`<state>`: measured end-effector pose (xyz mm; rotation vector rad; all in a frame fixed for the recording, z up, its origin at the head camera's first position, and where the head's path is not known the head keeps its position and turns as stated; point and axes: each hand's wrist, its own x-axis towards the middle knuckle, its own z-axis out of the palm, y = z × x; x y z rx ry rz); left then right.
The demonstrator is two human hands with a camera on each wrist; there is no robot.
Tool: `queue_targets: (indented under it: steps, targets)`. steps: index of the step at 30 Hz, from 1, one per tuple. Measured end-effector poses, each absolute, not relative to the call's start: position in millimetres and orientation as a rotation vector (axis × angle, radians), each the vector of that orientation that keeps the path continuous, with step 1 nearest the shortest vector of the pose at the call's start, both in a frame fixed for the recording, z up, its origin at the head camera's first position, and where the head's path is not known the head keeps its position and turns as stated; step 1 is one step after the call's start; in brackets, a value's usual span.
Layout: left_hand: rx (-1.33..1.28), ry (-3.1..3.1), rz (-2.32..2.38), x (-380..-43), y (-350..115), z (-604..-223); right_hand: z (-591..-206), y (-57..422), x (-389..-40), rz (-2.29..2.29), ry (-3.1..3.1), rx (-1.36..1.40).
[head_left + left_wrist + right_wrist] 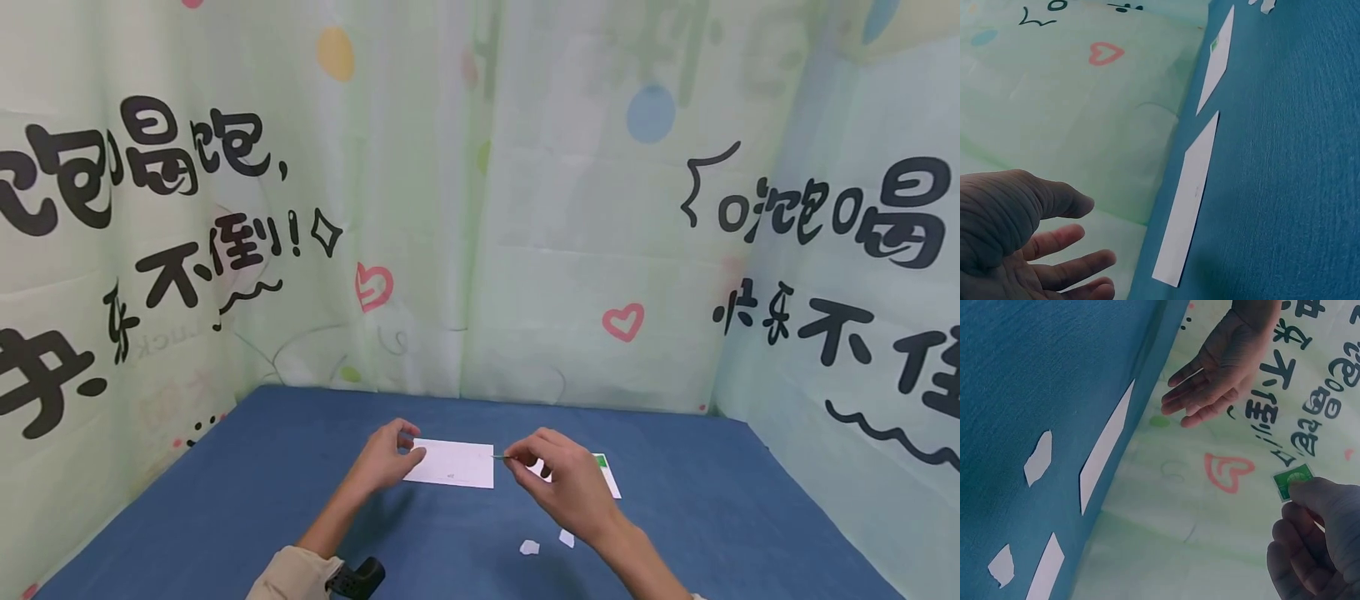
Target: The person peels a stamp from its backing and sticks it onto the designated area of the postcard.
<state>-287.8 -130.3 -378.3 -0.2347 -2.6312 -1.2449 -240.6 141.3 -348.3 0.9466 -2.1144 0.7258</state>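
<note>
My right hand point(564, 482) pinches a small green postage stamp point(1282, 482) with a pale border between thumb and fingers. In the head view the stamp is seen nearly edge-on, close to the right end of a white envelope-like rectangle point(453, 465). That rectangle lies flat on the table with small faint marks near its lower edge. My left hand point(386, 458) hovers by its left end, fingers spread and loosely bent, holding nothing; the left wrist view shows the left palm point(997, 219) raised above the table.
A second white rectangle point(612, 485) with a green patch in its corner lies to the right, partly behind my right hand. Two irregular white paper scraps point(529, 547) lie nearer me on the blue tablecloth point(450, 525). A printed curtain point(480, 333) encloses the table's back and sides.
</note>
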Motion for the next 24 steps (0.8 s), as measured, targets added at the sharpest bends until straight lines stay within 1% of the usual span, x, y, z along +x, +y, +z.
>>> queue_targets:
  steps: [15,24]
  targets:
    - [-0.267,-2.639,-1.215,-295.6,-133.7,-387.6,-356.7,140.6,-252.5,0.795,-2.154,0.925]
    - [-0.289,-2.663,-1.224,-299.2,-133.0,-393.9,-359.9,140.3,-262.2,0.961,-2.298,0.812]
